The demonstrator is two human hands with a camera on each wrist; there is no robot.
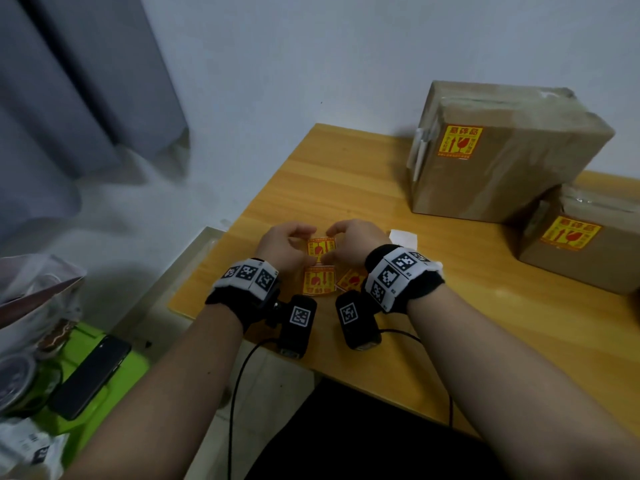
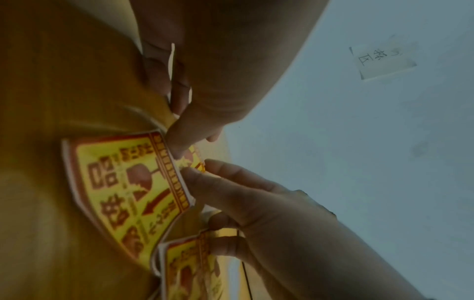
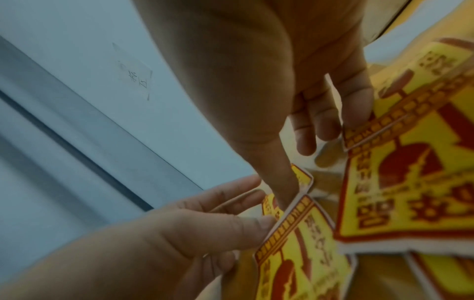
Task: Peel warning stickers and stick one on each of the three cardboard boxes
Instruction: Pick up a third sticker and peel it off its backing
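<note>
Two loose warning stickers [image 1: 319, 280] lie on the bench [image 1: 467, 334] at lower centre of the head view, just nearer me than my hands. My left hand [image 1: 281, 243] and right hand [image 1: 354, 237] meet over a third sticker [image 1: 321, 247], each pinching its edge between thumb and fingertips. Just right of them lies a white backing slip [image 1: 403, 238]. Farther off, upper right, a large cardboard box [image 1: 512, 157] and a smaller box [image 1: 585, 251] each carry a sticker.

both hands [image 3: 256, 205] pinch one warning sticker's [image 3: 302, 203] edge between fingers [image 3: 241, 225].
</note>
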